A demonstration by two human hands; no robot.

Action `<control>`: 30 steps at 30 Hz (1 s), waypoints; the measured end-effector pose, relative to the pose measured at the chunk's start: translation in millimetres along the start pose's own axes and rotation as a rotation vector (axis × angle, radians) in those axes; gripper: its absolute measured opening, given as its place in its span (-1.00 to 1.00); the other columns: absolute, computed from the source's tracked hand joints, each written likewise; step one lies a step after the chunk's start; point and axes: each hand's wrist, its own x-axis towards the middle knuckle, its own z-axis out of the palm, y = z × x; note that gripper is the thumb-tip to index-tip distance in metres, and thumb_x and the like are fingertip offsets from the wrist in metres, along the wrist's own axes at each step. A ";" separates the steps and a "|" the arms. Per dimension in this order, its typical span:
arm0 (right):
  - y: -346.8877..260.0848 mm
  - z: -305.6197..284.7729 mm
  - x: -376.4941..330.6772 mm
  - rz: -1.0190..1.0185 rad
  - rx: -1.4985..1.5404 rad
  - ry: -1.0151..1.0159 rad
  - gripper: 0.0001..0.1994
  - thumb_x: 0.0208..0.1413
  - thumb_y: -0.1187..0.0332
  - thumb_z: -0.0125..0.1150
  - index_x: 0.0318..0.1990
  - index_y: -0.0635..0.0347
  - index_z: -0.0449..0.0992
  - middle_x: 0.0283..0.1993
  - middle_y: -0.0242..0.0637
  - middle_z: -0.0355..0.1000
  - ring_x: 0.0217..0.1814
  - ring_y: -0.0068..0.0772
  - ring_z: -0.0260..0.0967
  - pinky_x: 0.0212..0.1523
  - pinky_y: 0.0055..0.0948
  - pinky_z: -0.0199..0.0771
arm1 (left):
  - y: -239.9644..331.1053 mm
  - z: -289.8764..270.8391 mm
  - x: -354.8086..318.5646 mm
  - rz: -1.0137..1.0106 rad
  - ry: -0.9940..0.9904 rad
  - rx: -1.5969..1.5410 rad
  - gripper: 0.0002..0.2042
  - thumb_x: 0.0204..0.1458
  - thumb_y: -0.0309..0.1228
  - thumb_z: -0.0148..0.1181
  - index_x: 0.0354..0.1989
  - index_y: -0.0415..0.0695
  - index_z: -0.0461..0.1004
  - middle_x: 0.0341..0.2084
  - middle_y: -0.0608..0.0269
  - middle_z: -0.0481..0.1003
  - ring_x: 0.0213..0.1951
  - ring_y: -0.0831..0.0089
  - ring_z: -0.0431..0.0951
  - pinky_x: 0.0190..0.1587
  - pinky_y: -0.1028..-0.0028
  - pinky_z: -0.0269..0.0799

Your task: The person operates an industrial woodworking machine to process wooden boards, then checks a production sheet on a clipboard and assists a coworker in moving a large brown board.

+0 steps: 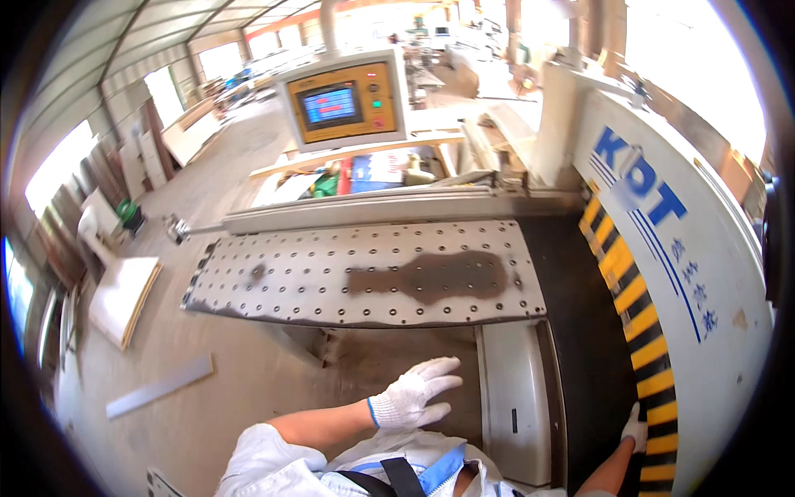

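My left hand [416, 393], in a white knit glove with a blue cuff, hovers in front of my body, its fingers spread and nothing in them. Ahead of it stretches a metal machine table [315, 308] dotted with small round holes and marked by a dark brown stain. My right hand [634, 429], gloved as well, is low on the right over the black belt [584, 331], against the yellow-and-black striped edge [642, 319] of a machine housing. One digit points forward; its other fingers are mostly hidden.
The tall white housing [704, 248] bounds the right side. Beyond the table stand a rail [356, 211] and a yellow control panel [335, 103] with a lit screen. Stacked boards [124, 298] and a loose strip [161, 386] lie on the floor at left.
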 end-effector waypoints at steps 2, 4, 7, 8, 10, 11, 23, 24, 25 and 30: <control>-18.4 -11.1 -8.6 0.021 0.005 -0.076 0.14 0.21 -0.71 -0.07 0.41 0.30 0.57 0.40 0.13 0.57 0.49 0.29 0.45 0.50 0.38 0.29 | 30.1 -35.3 -10.3 0.002 -0.030 -0.179 -0.47 0.21 -0.39 0.40 0.37 -0.20 0.53 0.52 -0.28 0.35 0.52 -0.22 0.37 0.52 -0.03 0.35; -18.6 -20.5 -11.6 0.048 0.017 -0.130 0.12 0.22 -0.67 0.02 0.43 0.33 0.54 0.45 0.16 0.52 0.54 0.32 0.38 0.55 0.33 0.24 | 51.5 -70.6 -22.2 -0.016 -0.118 -0.434 -0.56 0.22 -0.48 0.39 0.29 -0.23 0.59 0.53 -0.26 0.35 0.52 -0.20 0.38 0.50 0.01 0.37; 3.0 6.3 16.1 0.008 0.054 -0.134 0.21 0.14 -0.72 0.00 0.47 0.36 0.50 0.54 0.22 0.40 0.64 0.40 0.22 0.62 0.38 0.06 | 52.8 -108.8 -51.7 0.095 -0.313 -0.867 -0.74 0.29 -0.41 0.44 0.08 -0.24 0.69 0.28 -0.16 0.55 0.33 -0.09 0.55 0.36 0.01 0.47; 4.3 11.6 21.2 -0.004 0.069 -0.148 0.24 0.12 -0.74 0.00 0.48 0.37 0.49 0.57 0.25 0.36 0.67 0.43 0.16 0.64 0.39 0.00 | 59.1 -123.8 -61.7 0.103 -0.353 -0.933 -0.76 0.28 -0.39 0.47 0.03 -0.23 0.70 0.16 -0.09 0.59 0.23 -0.04 0.57 0.28 0.03 0.49; 6.0 20.4 19.2 -0.001 0.073 -0.165 0.24 0.13 -0.74 -0.05 0.52 0.34 0.44 0.63 0.21 0.29 0.71 0.43 0.09 0.66 0.40 -0.06 | 75.5 -145.0 -75.5 0.183 -0.356 -1.035 -0.79 0.24 -0.36 0.54 -0.07 -0.19 0.73 -0.07 0.09 0.64 0.01 0.07 0.59 0.07 0.10 0.50; 6.6 20.6 15.2 0.006 0.073 -0.173 0.22 0.17 -0.73 -0.08 0.56 0.30 0.41 0.66 0.16 0.27 0.72 0.40 0.08 0.65 0.40 -0.06 | 79.7 -150.1 -81.6 0.266 -0.331 -1.031 -0.78 0.26 -0.33 0.53 -0.06 -0.18 0.72 -0.12 0.10 0.64 0.01 0.06 0.58 0.05 0.11 0.49; -90.6 75.3 -107.4 -0.286 -0.019 0.593 -0.14 0.27 -0.48 0.15 0.10 0.29 0.76 0.23 0.23 0.63 0.32 0.29 0.55 0.31 0.23 0.50 | 96.9 -268.0 -185.2 0.693 -0.022 -0.579 -0.85 0.22 -0.29 0.49 -0.19 -0.06 0.68 -0.19 0.14 0.68 -0.17 0.02 0.68 -0.15 0.04 0.54; -129.7 94.9 -176.4 -0.326 0.008 0.301 -0.08 0.27 -0.51 0.16 0.32 0.26 0.60 0.41 0.18 0.50 0.44 0.26 0.47 0.42 0.19 0.45 | 100.7 -273.8 -188.6 0.604 -0.073 -0.551 -0.85 0.22 -0.29 0.48 -0.19 -0.05 0.67 -0.19 0.15 0.68 -0.18 0.02 0.67 -0.16 0.03 0.54; -163.4 42.3 -275.0 -0.336 0.018 0.047 0.02 0.27 -0.53 0.16 0.54 0.23 0.43 0.59 0.12 0.37 0.55 0.23 0.40 0.53 0.15 0.39 | 100.1 -282.6 -197.2 0.544 -0.105 -0.538 -0.86 0.22 -0.29 0.47 -0.19 -0.05 0.67 -0.20 0.15 0.68 -0.19 0.03 0.67 -0.16 0.03 0.53; -253.1 1.7 -417.1 -0.927 1.219 -0.074 -0.53 0.45 0.25 0.35 0.31 0.49 0.59 0.32 0.16 0.60 0.40 0.06 0.52 0.49 -0.14 0.43 | 85.8 -329.7 -278.2 0.442 -0.020 -0.396 -0.85 0.26 -0.29 0.46 -0.28 -0.01 0.62 -0.32 0.20 0.62 -0.28 0.01 0.63 -0.24 0.03 0.46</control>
